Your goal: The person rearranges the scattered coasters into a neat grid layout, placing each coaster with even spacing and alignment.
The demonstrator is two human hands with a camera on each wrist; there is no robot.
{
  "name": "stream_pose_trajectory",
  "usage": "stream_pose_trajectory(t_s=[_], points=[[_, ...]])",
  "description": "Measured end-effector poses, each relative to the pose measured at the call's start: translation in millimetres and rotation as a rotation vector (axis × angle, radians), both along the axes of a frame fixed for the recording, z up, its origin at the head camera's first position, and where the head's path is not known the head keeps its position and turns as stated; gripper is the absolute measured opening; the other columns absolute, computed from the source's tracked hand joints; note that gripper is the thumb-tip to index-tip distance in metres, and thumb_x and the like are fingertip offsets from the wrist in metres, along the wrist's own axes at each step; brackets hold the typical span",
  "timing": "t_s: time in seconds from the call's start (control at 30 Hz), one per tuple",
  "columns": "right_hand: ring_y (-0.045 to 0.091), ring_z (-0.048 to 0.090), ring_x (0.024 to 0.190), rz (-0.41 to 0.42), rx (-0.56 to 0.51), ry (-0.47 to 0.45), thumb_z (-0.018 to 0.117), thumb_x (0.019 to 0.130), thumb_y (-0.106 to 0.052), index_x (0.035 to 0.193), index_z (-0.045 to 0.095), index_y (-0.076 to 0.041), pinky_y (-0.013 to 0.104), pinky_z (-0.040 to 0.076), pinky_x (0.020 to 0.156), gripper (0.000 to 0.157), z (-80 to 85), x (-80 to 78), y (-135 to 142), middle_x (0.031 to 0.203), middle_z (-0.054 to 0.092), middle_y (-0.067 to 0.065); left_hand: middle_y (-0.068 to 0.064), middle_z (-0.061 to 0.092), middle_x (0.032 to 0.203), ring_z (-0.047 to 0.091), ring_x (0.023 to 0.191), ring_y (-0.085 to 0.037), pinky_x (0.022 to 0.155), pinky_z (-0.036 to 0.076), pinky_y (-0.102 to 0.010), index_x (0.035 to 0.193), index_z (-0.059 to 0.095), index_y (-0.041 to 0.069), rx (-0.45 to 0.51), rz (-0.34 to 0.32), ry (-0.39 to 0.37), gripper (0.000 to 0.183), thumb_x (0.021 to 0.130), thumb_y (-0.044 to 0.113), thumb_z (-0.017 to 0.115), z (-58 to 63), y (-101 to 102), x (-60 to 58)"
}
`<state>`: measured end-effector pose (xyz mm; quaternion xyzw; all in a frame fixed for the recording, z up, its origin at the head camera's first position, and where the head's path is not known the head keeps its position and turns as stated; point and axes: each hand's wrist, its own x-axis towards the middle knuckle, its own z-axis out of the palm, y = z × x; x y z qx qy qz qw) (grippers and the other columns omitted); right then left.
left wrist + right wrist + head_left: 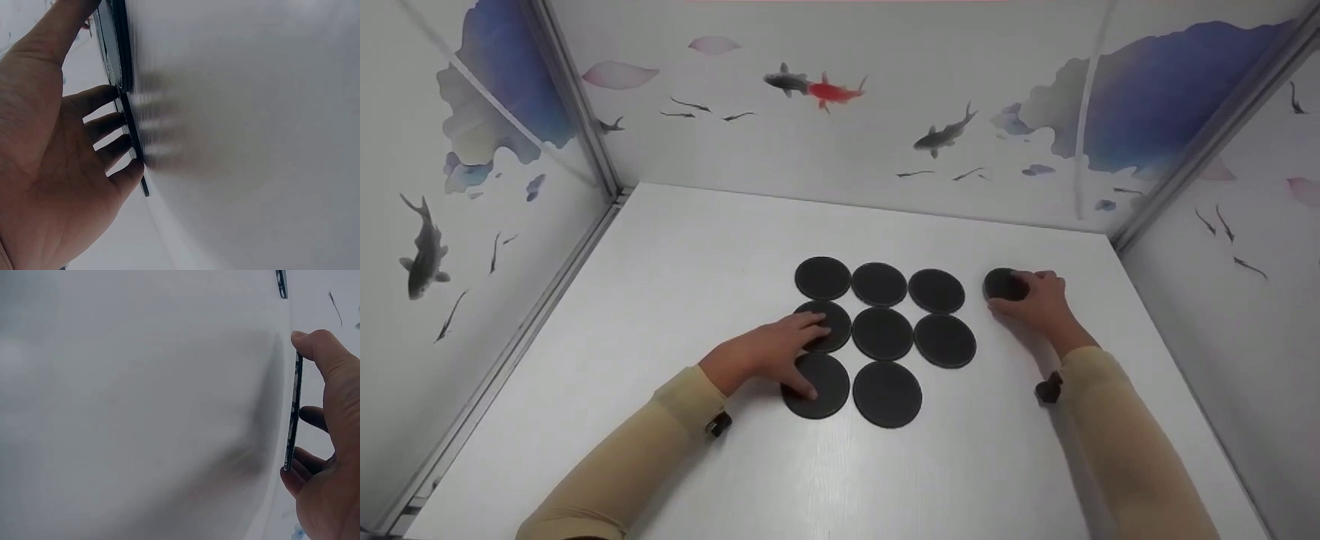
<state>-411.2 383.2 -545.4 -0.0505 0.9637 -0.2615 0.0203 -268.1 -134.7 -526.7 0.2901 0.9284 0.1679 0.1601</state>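
Observation:
Black round coasters lie flat in a grid: three in the back row, three in the middle row and two in the front row. My left hand (769, 351) rests on the left column, fingertips on the left middle coaster (840, 330) and thumb on the front left coaster (823, 375). In the left wrist view the fingers (115, 147) are spread and touch the coasters' edge. My right hand (1041, 304) holds another coaster (1001, 285) right of the back row. The right wrist view shows this coaster (294, 410) edge-on, pinched between thumb and fingers, apart from the table.
The white table (660, 247) is enclosed by a back wall (840, 150) and side walls, printed with fish and blue shapes. Metal posts (574, 90) stand at the corners. A small dark device sits at each wrist.

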Motion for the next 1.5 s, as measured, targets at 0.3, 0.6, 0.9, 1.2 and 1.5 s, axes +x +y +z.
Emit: stream_pose_trajectory(t_s=[0.3,0.6,0.9,1.2,1.5], points=[[0.051,0.033,0.142,0.094,-0.047,0.054,0.089,0.094,-0.043,0.159,0.054,0.001,0.066,0.040,0.115,0.086,0.3,26.6,-12.7,0.149,0.041,0.035,-0.006,0.023,0.183,0.019,0.169,-0.029,0.131,0.033,-0.048,0.172,0.040,0.015,-0.001,0.011,-0.001,0.114,0.082,0.062,0.093,-0.2,-1.0,-1.1],[0.047,0.039,0.139,0.178,-0.052,0.059,0.091,0.093,-0.042,0.158,0.057,-0.004,0.065,0.044,0.113,0.083,4.0,51.3,-23.1,0.150,0.042,0.030,-0.006,0.023,0.183,0.019,0.169,-0.029,0.131,0.033,-0.049,0.172,0.040,0.016,0.008,0.013,-0.011,0.113,0.082,0.060,0.093,-0.9,-0.4,0.0],[0.042,0.040,0.137,0.282,-0.021,0.072,0.094,0.090,-0.041,0.157,0.060,-0.010,0.062,0.047,0.108,0.081,4.4,78.4,-36.3,0.148,0.046,0.025,-0.005,0.021,0.184,0.018,0.169,-0.027,0.132,0.032,-0.046,0.173,0.039,0.016,-0.003,0.000,-0.003,0.113,0.084,0.062,0.091,-2.9,-1.0,-1.1],[0.038,0.040,0.137,0.346,-0.042,0.074,0.098,0.086,-0.038,0.156,0.062,-0.015,0.059,0.046,0.109,0.083,2.4,100.5,-48.2,0.149,0.047,0.020,-0.007,0.023,0.183,0.019,0.169,-0.030,0.131,0.032,-0.048,0.172,0.040,0.015,0.000,0.008,-0.008,0.113,0.083,0.060,0.093,-2.2,-0.3,-0.4],[0.037,0.042,0.135,0.447,-0.025,0.093,0.099,0.084,-0.031,0.154,0.065,-0.015,0.058,0.048,0.107,0.080,1.0,122.0,-56.0,0.149,0.048,0.020,-0.006,0.022,0.183,0.018,0.169,-0.029,0.132,0.031,-0.049,0.173,0.040,0.016,-0.001,0.010,-0.019,0.113,0.084,0.060,0.093,-1.2,-0.8,-0.6]])
